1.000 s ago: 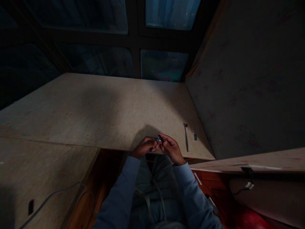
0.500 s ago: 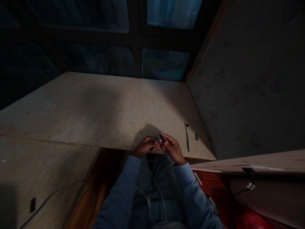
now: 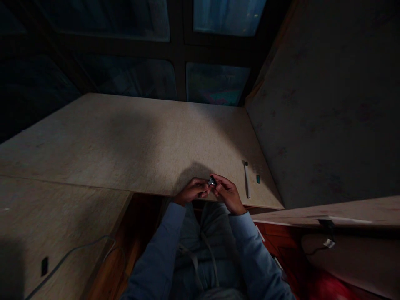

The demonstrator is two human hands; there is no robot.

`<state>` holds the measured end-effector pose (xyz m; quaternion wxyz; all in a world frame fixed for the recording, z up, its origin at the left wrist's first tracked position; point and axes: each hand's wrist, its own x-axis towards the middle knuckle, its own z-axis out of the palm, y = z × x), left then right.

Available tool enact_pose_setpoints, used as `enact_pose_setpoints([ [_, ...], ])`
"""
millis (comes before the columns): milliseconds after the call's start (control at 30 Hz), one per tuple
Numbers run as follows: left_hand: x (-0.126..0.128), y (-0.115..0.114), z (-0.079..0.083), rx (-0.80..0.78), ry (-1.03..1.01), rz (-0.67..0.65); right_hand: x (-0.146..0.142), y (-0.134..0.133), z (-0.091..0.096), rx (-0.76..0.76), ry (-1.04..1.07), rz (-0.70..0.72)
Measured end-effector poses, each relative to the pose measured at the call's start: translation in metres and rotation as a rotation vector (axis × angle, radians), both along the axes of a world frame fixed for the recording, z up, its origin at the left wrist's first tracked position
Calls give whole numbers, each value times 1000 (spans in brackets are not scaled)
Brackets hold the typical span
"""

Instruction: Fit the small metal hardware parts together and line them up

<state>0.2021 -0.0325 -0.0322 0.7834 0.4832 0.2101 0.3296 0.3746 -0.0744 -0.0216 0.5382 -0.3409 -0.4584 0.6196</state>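
In the head view, both hands meet over the near edge of the desk, right of its middle. Between their fingertips is a small shiny object, dark with a silvery glint; it is too small to tell what it is. The left hand has its grip pinched on the object's left side, the fingers curled in and the thumb toward the near side. The right hand has its grip clamped on the right side, the index finger passing along the far side and the thumb nearer.

To the right of the hands, near the right end of the desk, lies a toothbrush with a pale handle, its dark head pointing to the far side. Just right of it is a small green item, with something faint and clear on its far side.

On the left, a lower-looking surface adjoins the desk; a grey cable runs across it, near a small black rectangle. Dark windows stand along the far side, and a patterned wall rises on the right.
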Motion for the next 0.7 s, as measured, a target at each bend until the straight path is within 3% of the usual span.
enact_pose_setpoints([
  [700, 0, -1, -5, -5, 15, 37, 2, 5, 16, 13, -179, -55],
])
